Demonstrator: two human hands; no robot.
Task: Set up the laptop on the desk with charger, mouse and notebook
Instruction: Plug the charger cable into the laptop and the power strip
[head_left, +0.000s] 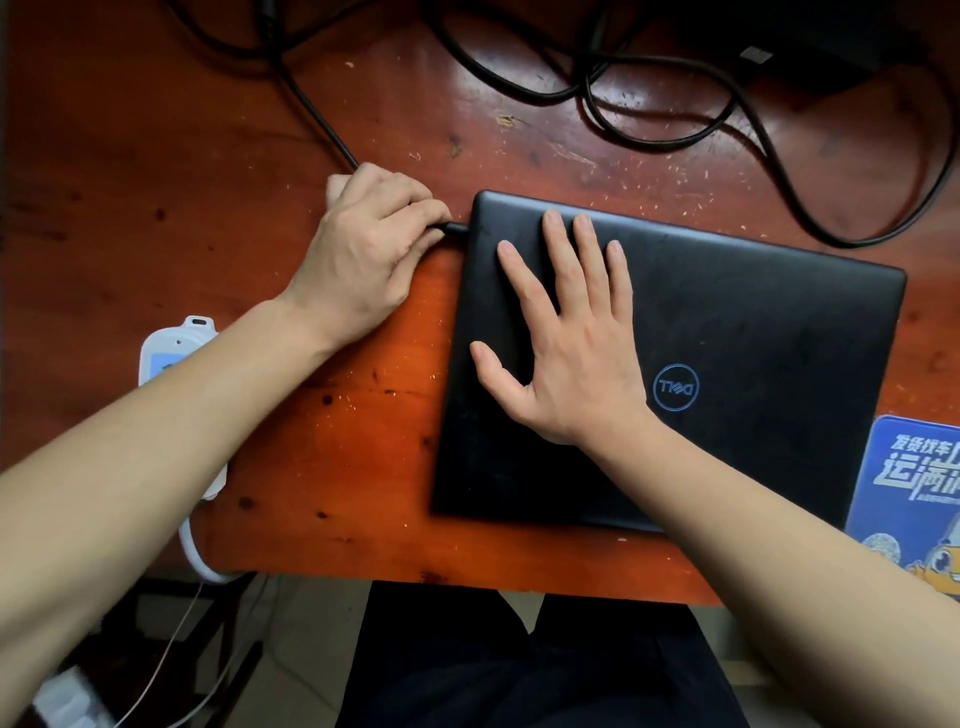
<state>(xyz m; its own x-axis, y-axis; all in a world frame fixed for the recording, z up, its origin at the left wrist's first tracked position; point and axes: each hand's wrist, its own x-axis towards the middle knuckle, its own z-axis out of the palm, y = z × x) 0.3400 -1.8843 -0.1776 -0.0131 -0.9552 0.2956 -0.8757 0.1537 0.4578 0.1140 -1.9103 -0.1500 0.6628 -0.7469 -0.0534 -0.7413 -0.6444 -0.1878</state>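
1. The laptop (753, 332) lies closed on the bench (156, 156), right of centre by the near edge. The right hand (566, 358) rests flat on its lid, fingers spread.
2. The left hand (363, 249) pinches the charger plug (456, 228) at the laptop's far-left corner. Whether the plug is fully seated cannot be told.
3. By my judgement, the laptop is placed and the charger is at the connecting step. The mouse and notebook remain to be set out, and neither is in view.
4. The cable (311, 109) loops across the far bench to a dim, dark brick (810, 47). A blue mouse pad (914, 499) is cut off at the right. A white power strip (171, 348) is partly hidden under the left forearm.
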